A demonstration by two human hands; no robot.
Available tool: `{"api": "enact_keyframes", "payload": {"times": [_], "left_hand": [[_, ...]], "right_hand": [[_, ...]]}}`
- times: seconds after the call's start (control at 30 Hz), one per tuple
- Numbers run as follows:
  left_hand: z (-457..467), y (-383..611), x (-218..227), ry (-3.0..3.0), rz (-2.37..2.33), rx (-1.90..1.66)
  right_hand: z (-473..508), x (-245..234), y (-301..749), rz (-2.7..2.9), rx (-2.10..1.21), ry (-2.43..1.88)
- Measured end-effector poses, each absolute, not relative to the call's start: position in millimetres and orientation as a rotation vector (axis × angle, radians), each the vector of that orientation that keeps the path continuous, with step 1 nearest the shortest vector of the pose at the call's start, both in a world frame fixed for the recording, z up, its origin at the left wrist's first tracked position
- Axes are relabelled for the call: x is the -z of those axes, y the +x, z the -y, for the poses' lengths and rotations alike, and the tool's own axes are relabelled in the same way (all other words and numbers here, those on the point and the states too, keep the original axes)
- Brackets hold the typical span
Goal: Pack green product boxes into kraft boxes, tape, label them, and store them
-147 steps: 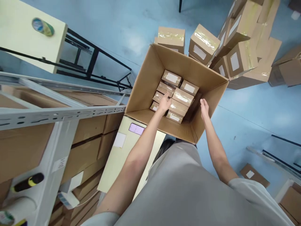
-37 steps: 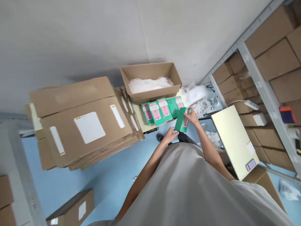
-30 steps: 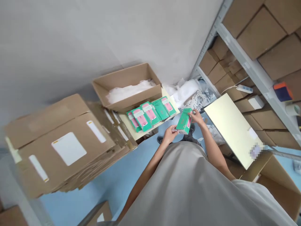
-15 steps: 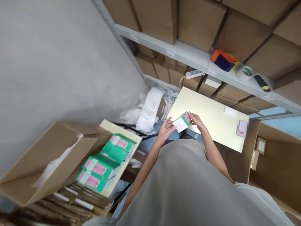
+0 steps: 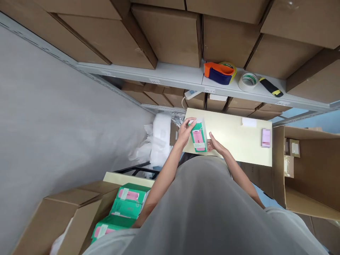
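Note:
A green-and-white carton point(image 5: 199, 137) with a pink picture and a pale label strip on its front is held tilted over the near left part of a cream tabletop point(image 5: 231, 134). My left hand point(image 5: 185, 131) grips the carton at its upper left, fingers over the top end. At the lower right edge of the carton is my right hand point(image 5: 214, 144), its thumb raised apart and its fingertips close to the side; whether they touch it cannot be made out.
Similar green cartons point(image 5: 127, 207) lie at lower left beside an open cardboard box point(image 5: 61, 212). Another open box point(image 5: 310, 173) stands right. A shelf edge point(image 5: 175, 79) carries an orange-and-blue tape dispenser point(image 5: 219, 73), a tape roll point(image 5: 248, 82) and a black-and-yellow cutter point(image 5: 271, 86). White wrapping point(image 5: 160, 138) lies left.
The carton has been turned so its pink front faces me, and it is now over the tabletop. My right hand has moved from its top to its lower right. The view has swung round.

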State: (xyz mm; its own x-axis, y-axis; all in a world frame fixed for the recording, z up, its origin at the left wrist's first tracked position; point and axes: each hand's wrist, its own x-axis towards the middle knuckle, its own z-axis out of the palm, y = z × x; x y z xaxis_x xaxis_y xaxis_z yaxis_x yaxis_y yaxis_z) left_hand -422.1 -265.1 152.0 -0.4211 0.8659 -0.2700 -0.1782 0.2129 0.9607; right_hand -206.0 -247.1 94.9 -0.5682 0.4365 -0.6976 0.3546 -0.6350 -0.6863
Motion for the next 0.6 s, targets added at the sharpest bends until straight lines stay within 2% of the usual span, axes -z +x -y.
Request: {"api": "enact_keyframes", "payload": {"times": [0.23,0.43,0.6], "left_hand": [[225.8,-432.1,-144.2,0.710,-1.596,-1.454],[231.7,-432.3,-140.3,0.523,-1.497,-1.385],[284.6,-421.5,-132.3,0.506,-1.384,-1.238]], "right_hand": [[241.3,-100.6,-221.3,1.498,-1.952,-1.348],[241.4,-109.0,-216.9,1.436,-2.021,-1.217],[234.2,-120.1,-204.8,1.403,-1.946,-1.196]]}}
